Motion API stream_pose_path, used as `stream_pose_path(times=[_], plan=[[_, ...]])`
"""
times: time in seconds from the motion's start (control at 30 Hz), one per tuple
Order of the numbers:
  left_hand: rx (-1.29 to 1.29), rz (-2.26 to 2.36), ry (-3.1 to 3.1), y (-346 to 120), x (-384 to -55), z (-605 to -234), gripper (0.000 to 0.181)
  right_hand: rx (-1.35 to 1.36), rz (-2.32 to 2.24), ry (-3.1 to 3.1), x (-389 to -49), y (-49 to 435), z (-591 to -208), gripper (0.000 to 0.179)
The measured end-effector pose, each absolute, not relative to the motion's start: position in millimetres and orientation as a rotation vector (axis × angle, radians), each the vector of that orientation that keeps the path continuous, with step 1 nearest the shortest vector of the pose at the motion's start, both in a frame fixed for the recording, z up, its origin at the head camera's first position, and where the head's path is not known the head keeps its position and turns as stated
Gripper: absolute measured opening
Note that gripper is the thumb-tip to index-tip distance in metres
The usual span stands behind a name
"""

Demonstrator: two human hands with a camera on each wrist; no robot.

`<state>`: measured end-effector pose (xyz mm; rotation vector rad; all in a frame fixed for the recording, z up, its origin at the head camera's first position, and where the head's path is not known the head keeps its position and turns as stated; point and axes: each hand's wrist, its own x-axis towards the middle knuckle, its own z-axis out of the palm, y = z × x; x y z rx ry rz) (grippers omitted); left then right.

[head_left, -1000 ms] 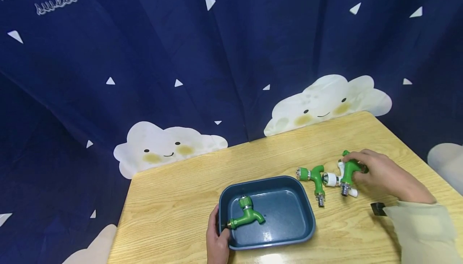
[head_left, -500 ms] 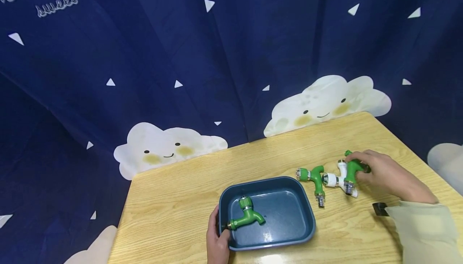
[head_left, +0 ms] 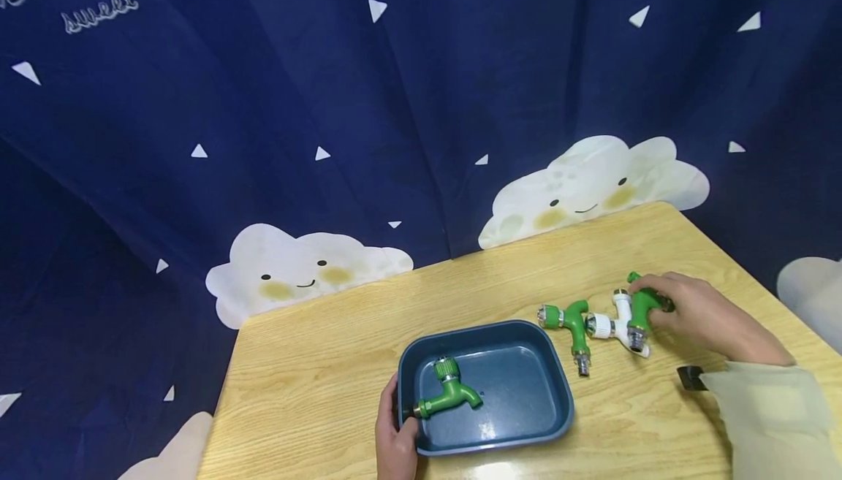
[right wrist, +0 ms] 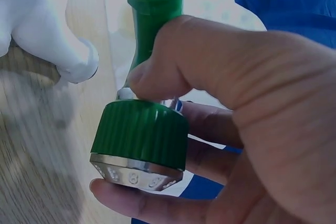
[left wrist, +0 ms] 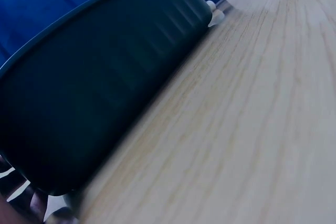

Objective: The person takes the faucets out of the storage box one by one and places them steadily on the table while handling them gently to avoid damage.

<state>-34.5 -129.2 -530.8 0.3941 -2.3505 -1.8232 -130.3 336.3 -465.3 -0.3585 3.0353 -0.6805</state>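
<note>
My right hand (head_left: 700,315) holds a green tap (head_left: 643,312) at the right of the table. In the right wrist view the thumb presses on its body near the ribbed green knob (right wrist: 140,129), and fingers wrap behind. Beside it lies a white tap (head_left: 620,325), partly covered by the held one in the head view. Another green tap (head_left: 577,326) rests left of the white one. My left hand (head_left: 397,436) grips the left wall of a dark blue plastic tray (head_left: 487,451), thumb over the rim. A green tap (head_left: 450,392) lies inside, its threaded end close to that thumb.
The wooden table (head_left: 309,378) carries everything. Behind it hangs a dark blue curtain (head_left: 296,85) printed with clouds and triangles. A black piece (head_left: 691,378) sticks out by the right sleeve (head_left: 770,414).
The green tap in my right hand has tilted slightly, its threaded end shifting right and showing more of the white tap. My left hand and the tray stay still.
</note>
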Motion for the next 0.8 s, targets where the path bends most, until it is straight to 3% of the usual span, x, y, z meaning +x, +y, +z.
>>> stream_pose_path(times=[0.8], plan=[[0.349,-1.881,-2.322,-132.0,-33.8,-530.3,0.078,-0.352,-0.68,3.019,-132.2,341.0,-470.3,0.039]])
